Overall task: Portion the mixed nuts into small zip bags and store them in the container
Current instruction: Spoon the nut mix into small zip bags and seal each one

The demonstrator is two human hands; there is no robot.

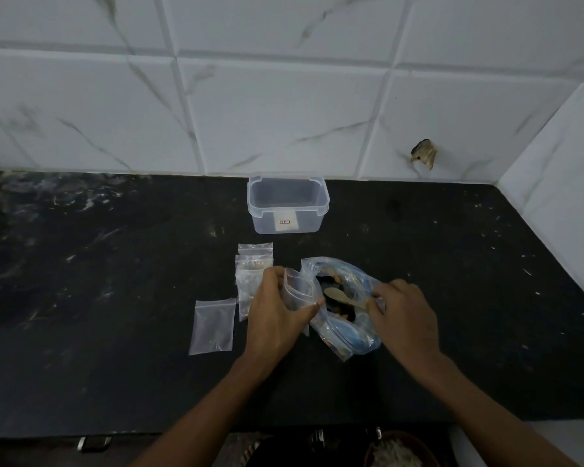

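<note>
My left hand (275, 308) grips a small clear zip bag (299, 288), holding its mouth open beside the big bag. My right hand (402, 308) pinches the handle of a small wooden spoon (341, 295), whose bowl lies inside the large clear bag of mixed nuts (346, 318). That large bag lies open on the black counter (115, 264). Behind it stands a clear plastic container (288, 204) without a lid; a white label shows through its front wall.
A stack of small zip bags (252, 264) lies left of my left hand, and one single bag (213, 326) lies further left. White tiled walls close the back and right. A bowl of pale food (398, 453) sits below the counter edge.
</note>
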